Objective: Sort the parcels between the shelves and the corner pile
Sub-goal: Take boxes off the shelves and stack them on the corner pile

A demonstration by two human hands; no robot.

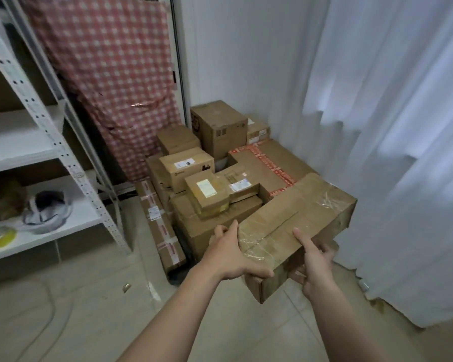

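White metal shelves (16, 137) stand at nine o'clock, with a yellow tape roll (0, 235) on a lower board at eight. A red checked cloth (110, 74) hangs at eleven. The corner pile (220, 178) of brown cartons fills the middle, from twelve down to the centre. At the pile's five o'clock edge is the held parcel (298, 218), a long, flat, worn brown carton with wrinkled clear tape along its top seam and across both ends. Whether its far end rests on the pile I cannot tell. The left hand (233, 254) grips its near left corner, thumb up along the edge. The right hand (315, 265) clamps the near end, forefinger straight on top, other fingers curled beneath. A white curtain (390, 126) hangs at three.
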